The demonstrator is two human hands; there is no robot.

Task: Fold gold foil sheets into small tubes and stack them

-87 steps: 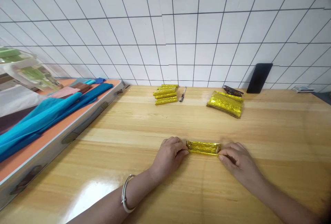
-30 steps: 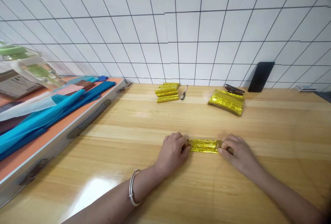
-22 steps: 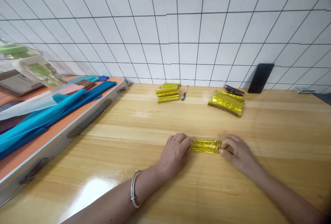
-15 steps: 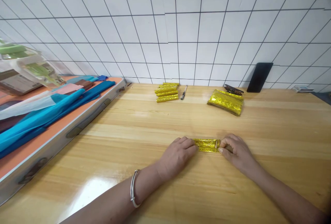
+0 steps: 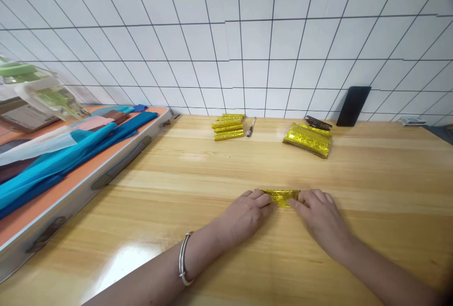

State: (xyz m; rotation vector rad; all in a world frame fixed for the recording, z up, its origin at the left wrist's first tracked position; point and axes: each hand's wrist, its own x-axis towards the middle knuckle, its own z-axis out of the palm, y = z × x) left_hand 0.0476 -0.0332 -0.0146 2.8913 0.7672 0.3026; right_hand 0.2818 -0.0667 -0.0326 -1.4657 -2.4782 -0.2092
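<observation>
A shiny gold foil paper strip [image 5: 282,196], folded lengthwise, lies on the wooden table in front of me. My left hand [image 5: 250,210] holds its left end, fingers curled over it. At the other end my right hand [image 5: 316,209] grips the foil with the thumb on the near edge. The parts of the strip under my fingers are hidden. Farther back lie several folded gold foil strips [image 5: 228,128] and a thicker stack of gold foil sheets [image 5: 307,139].
A pen [image 5: 251,127] lies beside the folded strips. A black hair clip [image 5: 318,123] sits behind the stack, and a black phone [image 5: 353,106] leans on the tiled wall. On the left, an orange-topped case [image 5: 85,183] carries blue fabric pieces [image 5: 92,150].
My right hand has shifted slightly left, its thumb now pressing farther in along the near edge of the foil strip. The strip's right end looks flatter. My left hand has barely moved.
</observation>
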